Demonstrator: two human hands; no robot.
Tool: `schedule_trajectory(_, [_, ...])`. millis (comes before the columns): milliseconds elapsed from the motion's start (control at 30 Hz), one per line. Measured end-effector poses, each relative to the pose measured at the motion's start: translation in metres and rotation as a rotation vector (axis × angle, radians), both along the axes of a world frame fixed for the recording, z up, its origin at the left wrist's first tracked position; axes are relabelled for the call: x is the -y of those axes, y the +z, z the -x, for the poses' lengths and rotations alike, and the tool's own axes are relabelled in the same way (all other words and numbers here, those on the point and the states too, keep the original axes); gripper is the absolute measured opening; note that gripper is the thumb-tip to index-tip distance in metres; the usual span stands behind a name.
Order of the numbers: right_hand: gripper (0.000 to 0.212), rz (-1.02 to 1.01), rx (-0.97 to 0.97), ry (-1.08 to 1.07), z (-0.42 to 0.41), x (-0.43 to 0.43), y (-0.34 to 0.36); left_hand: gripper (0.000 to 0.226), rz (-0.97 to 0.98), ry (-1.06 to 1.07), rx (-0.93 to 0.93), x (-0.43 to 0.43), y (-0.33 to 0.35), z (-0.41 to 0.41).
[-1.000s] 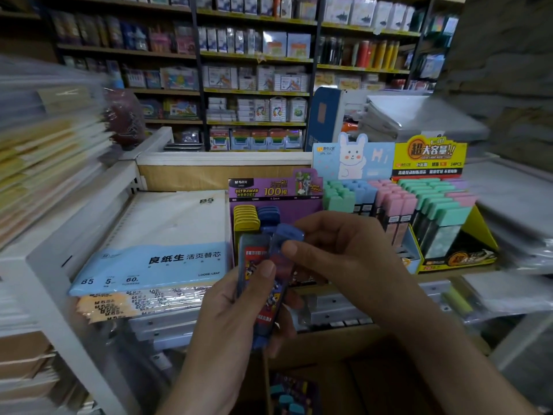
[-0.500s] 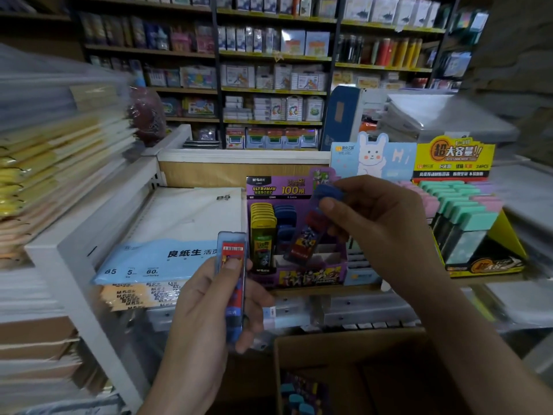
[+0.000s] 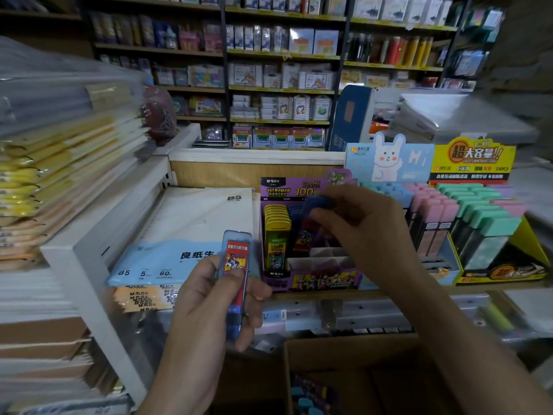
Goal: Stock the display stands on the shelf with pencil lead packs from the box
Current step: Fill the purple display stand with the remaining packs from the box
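Step in hand, as judged: seating one pack in the purple display stand (image 3: 311, 277) on the shelf (image 3: 374, 298). The right hand (image 3: 359, 229) pinches a blue-capped lead pack (image 3: 312, 206), fingers closed on its top, lowering it into the middle column beside the yellow packs (image 3: 276, 223). The left hand (image 3: 203, 310) is closed around further blue packs (image 3: 235, 277), held upright in front of the shelf. The box (image 3: 353, 381) sits below, more packs inside. Next move calls for releasing once the pack sits straight in its slot, then taking another from the left hand.
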State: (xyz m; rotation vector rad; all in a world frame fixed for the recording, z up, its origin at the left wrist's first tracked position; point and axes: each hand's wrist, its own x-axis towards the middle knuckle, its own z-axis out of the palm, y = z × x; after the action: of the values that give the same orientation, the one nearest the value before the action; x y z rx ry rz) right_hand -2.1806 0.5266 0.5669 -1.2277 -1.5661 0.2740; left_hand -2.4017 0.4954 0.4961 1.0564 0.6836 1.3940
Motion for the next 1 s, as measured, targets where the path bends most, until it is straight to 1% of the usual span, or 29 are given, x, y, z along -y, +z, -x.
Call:
schedule_trajectory(133, [0.027,-0.053,0.176,-0.049,0.002,-0.006,-0.009,0.014,-0.038,0.013,-0.036,-0.002,0.002,-0.001])
schedule_trajectory(167, [0.029,-0.047,0.195,-0.051,0.004,-0.007,-0.012,0.015,-0.05,0.02,-0.044,-0.002,0.003,-0.001])
schedule_trajectory(333, [0.035,-0.015,0.167,-0.048,0.005,-0.009,-0.024,0.017,-0.076,0.042,-0.079,-0.004,0.004,-0.003])
schedule_trajectory(400, [0.037,-0.015,0.183,-0.066,0.005,-0.009,-0.026,0.014,-0.089,0.053,-0.111,-0.006,0.004,-0.003])
schedule_trajectory(467, [0.038,-0.014,0.176,-0.086,0.005,-0.008,-0.027,0.012,-0.111,0.063,-0.154,-0.006,0.005,-0.003])
schedule_trajectory(533, [0.039,-0.016,0.156,-0.121,0.005,-0.006,-0.029,0.016,-0.127,0.098,-0.181,-0.005,0.009,-0.003])
schedule_trajectory(600, [0.033,-0.039,0.198,-0.164,0.003,-0.004,-0.03,0.019,-0.153,0.154,-0.212,-0.007,0.014,-0.001])
schedule_trajectory(700, [0.014,-0.142,0.334,-0.178,0.0,0.003,-0.031,0.017,-0.242,0.229,-0.323,-0.01,0.025,0.0])
schedule_trajectory(767, [0.01,-0.169,0.388,-0.156,-0.003,0.006,-0.034,0.016,-0.297,0.259,-0.398,-0.012,0.035,0.0])
schedule_trajectory(833, [0.012,-0.16,0.387,-0.136,-0.006,0.009,-0.036,0.016,-0.35,0.28,-0.509,-0.014,0.045,-0.001])
schedule_trajectory(933, [0.01,-0.158,0.354,-0.124,-0.007,0.014,-0.039,0.013,-0.429,0.307,-0.74,-0.019,0.058,-0.003])
schedule_trajectory(1000, [0.009,-0.156,0.334,-0.121,-0.006,0.015,-0.041,0.013,-0.481,0.301,-0.861,-0.023,0.067,-0.005])
